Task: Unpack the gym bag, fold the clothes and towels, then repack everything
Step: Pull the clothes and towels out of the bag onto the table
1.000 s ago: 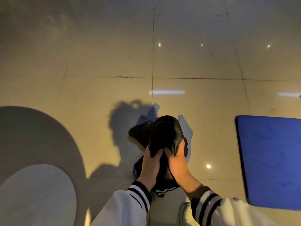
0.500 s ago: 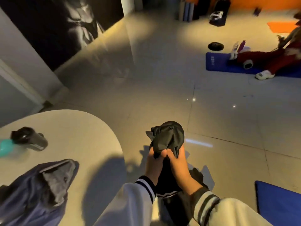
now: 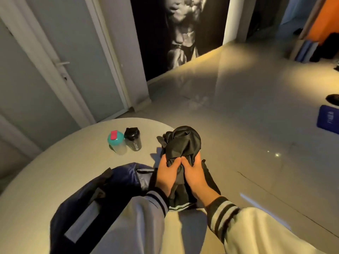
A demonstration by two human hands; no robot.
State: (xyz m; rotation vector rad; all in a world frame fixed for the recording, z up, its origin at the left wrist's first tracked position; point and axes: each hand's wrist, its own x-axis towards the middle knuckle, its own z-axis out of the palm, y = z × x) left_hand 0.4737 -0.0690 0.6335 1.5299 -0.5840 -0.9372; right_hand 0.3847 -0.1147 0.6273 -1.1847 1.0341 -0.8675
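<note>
You are gripping a bunched black garment (image 3: pixel 183 142) with both hands, holding it up at the right edge of the round table (image 3: pixel 55 162). Your left hand (image 3: pixel 167 176) and right hand (image 3: pixel 195 177) are sitting side by side, thumbs meeting at the middle and fingers clamping the cloth from either side. The bundle's rounded bulk is bulging above your thumbs, while its striped hem is hanging below your wrists. The navy gym bag (image 3: pixel 102 191) is lying on the table just beside your left forearm. Two shaker bottles, one teal-lidded (image 3: pixel 117 142) and one black (image 3: pixel 133 139), are standing upright just beside each other, farther back on the table.
</note>
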